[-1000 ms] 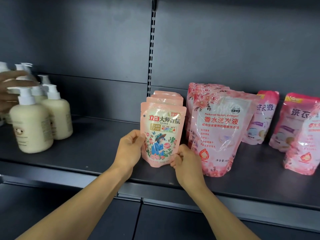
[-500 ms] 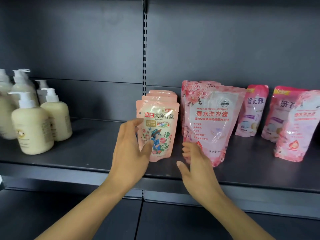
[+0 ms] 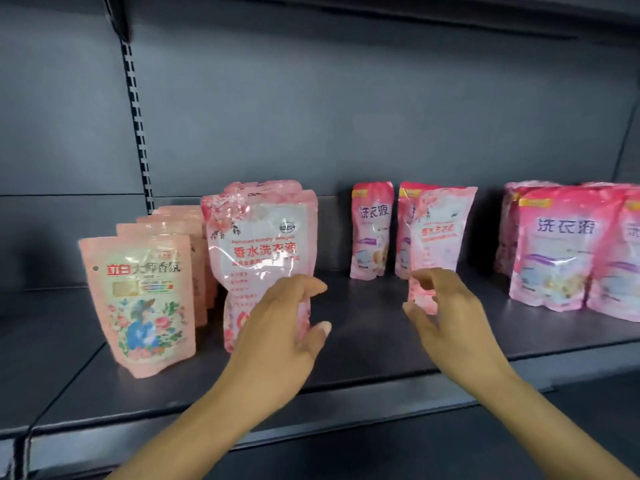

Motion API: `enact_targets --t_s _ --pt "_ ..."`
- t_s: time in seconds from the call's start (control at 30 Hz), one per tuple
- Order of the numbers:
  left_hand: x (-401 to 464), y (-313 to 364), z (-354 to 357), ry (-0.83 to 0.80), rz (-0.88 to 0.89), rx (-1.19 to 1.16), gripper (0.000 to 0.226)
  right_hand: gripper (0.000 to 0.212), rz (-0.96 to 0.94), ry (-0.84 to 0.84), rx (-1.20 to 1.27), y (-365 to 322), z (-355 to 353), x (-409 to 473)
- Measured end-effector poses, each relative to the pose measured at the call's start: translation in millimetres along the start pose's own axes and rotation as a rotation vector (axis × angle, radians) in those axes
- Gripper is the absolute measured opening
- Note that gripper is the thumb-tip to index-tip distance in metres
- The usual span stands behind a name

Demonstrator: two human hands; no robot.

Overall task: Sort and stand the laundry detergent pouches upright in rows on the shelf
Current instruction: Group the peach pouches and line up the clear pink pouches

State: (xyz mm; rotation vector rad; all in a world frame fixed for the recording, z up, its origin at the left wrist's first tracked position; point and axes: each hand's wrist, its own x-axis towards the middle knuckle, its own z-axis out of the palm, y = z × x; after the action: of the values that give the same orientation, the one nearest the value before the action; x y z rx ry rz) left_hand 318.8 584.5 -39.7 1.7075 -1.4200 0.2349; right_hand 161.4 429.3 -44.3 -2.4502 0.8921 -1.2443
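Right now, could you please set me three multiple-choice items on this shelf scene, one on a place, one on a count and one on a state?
1. Where does the peach pouch row stand, next to the big pink pouch?
A. To its left
B. To its right
C. On top of it

2. How many peach pouches show in that row?
A. One
B. Two
C. At least four

3. What is the left hand doing?
A. Gripping a bottle
B. Open, holding nothing
C. Clenched in a fist

Answers:
1 A: the peach row stands at the left end of the shelf, beside the big pink pouch.
2 C: four tops step back one behind another.
3 B: its fingers are spread in front of the big pink pouch, with nothing between them.
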Motion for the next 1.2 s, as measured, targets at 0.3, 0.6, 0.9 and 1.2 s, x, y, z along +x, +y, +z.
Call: enact_targets --t_s 0.3,0.6,0.9,1.2 --pt "81 34 118 -0.003 -0.201 -0.131 0.044 0.055 0.237 0.019 0.361 119 -34 93" --pt "131 46 163 0.055 -0.340 -0.162 0.046 0.026 0.308 -0.246 1.004 155 -19 171" --pt "156 27 174 0.092 -0.399 -0.171 0.047 0.017 0.386 -0.220 1.262 164 -9 175" --pt "215 -46 204 0.094 -0.633 -0.462 0.096 0.018 0.444 0.076 1.204 181 -45 171"
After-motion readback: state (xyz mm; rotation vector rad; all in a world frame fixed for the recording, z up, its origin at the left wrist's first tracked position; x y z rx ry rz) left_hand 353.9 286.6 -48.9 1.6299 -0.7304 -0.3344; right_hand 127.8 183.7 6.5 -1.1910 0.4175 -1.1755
